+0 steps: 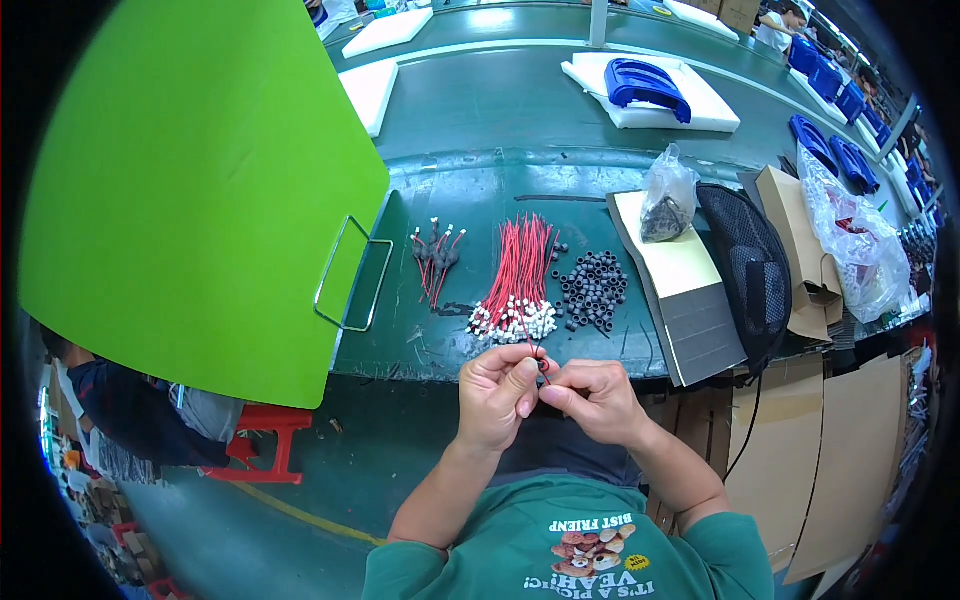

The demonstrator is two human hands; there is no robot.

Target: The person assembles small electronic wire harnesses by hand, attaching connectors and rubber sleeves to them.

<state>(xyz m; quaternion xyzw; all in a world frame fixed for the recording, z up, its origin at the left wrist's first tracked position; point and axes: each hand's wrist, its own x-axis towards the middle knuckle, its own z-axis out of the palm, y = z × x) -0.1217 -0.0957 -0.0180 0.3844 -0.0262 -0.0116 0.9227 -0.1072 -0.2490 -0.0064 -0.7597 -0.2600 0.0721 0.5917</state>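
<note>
In front of my body, at the bench's near edge, my left hand point(497, 396) and my right hand point(600, 398) meet with fingertips pinched. Between them are a thin red wire lead point(532, 345) and a small black ring point(543, 366), with wire at the ring. The left fingers close on the lead; the right fingers pinch the wire close beside the ring. Just beyond lies a bundle of red wire leads point(522, 262) with white connectors toward me. Right of it is a pile of small black rings point(593, 290). Several leads with black lumps point(436, 256) lie to the left.
A large green panel point(200, 190) with a wire handle point(355, 272) covers the left. On the right are a notepad point(680, 270), a bag of dark parts point(668, 205), a black mesh pouch point(742, 265) and cardboard point(800, 240). Beyond, a blue housing point(645, 85) rests on white foam.
</note>
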